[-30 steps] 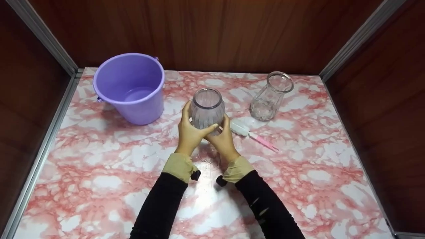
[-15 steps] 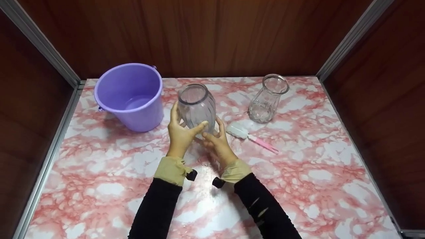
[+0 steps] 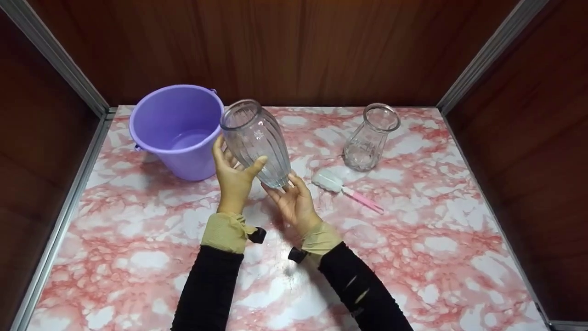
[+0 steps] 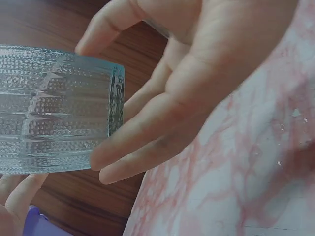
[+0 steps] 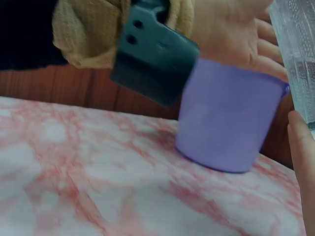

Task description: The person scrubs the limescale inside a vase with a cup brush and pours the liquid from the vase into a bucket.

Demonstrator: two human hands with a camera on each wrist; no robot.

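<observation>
Nearest the viewer, two hands hold one ribbed glass vase [image 3: 255, 141] clear of the marble table [image 3: 413, 257]. The right hand [image 3: 294, 204] lies open-palmed beneath its base, fingers straight; the left hand [image 3: 234, 174] curls thumb and fingers round its body. The long axis tilts up and leftward, mouth toward the single purple bucket [image 3: 177, 128], which the left hand is nearer and which holds some water. Beyond, right of the hands, lie one pink-handled brush [image 3: 344, 187] and one second glass vase [image 3: 370, 138], upright.
</observation>
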